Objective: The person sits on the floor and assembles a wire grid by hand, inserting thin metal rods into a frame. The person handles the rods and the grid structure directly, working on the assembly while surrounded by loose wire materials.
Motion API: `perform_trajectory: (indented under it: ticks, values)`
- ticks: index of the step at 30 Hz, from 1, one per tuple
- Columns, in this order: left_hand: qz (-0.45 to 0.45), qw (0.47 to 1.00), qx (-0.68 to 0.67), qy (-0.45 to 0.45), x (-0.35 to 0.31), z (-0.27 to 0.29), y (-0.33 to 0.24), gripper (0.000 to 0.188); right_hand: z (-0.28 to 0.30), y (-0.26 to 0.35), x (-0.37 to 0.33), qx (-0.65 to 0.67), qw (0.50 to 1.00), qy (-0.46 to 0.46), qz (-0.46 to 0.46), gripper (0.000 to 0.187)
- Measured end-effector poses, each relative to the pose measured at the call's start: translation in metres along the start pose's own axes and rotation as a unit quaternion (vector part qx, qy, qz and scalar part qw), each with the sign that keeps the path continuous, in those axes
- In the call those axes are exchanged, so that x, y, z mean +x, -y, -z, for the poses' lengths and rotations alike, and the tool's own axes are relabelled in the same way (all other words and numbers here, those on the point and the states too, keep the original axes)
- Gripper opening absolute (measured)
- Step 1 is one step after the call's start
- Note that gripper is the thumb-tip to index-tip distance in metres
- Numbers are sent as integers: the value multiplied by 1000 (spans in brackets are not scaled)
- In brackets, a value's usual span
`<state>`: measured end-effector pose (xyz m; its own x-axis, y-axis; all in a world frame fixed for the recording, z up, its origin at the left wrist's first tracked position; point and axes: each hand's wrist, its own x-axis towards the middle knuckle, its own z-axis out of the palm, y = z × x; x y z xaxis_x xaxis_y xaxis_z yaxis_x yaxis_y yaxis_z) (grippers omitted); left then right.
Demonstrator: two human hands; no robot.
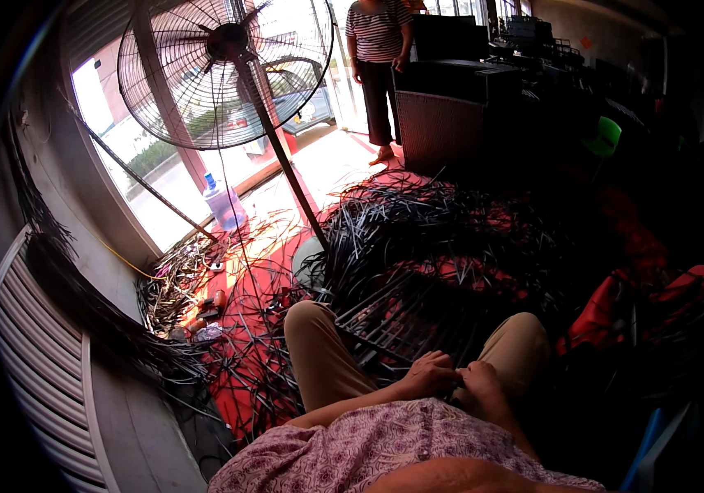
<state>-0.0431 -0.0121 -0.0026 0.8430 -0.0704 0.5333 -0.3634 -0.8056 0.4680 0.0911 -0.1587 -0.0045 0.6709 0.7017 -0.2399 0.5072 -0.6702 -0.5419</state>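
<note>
My left hand [430,374] and my right hand [480,381] are close together in front of my lap, between my bent knees. Fingers of both hands are bent in and pressed together. What lies between them is too dark and small to make out. Just beyond the hands, between my knees, is a dark frame with parallel bars [393,324]. Past it spreads a big tangled heap of long, flat black strips [401,218], some catching the window light. Shadow hides much of the heap's right side.
A large standing fan [227,43] rises ahead on the left. Behind it, a water jug [224,207] stands by the glass door. A person [379,49] in a striped top stands beside a dark woven box [440,131]. Left are black strips draped over a white radiator [43,353]; right, a green chair [605,136].
</note>
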Motion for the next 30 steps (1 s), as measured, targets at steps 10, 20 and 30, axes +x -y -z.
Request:
perform_trajectory:
  ticks: [10,20,30]
  values:
    - [10,1000,1,-8,4,6,-5,21,16,8,2,148,980,79,-109,37]
    - [12,1000,-4,-8,1,1,0,26,-3,-20,16,238,962,111,-80,28]
    - [24,1000,-6,-3,-3,0,0,27,15,2,-4,222,970,85,-55,28]
